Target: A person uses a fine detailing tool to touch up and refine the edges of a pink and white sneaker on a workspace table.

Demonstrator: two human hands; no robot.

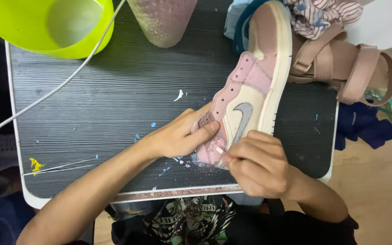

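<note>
A pink, mauve and cream high-top sneaker (250,86) lies on its side on a dark ribbed table (114,100), toe pointing away from me. My left hand (178,136) grips the collar end of the sneaker, thumb pressed on the pink panel near the eyelets. My right hand (259,165) is closed around a small thin tool with a pale tip (220,151), which touches the sneaker's heel area. Pale crumbs lie on the table just under that spot.
A neon yellow bowl (55,25) sits at the far left corner, with a white cable (46,97) running across the table. A pink textured cup (162,20) stands at the back. A tan strapped sandal (341,68) and crumpled cloth lie at the right.
</note>
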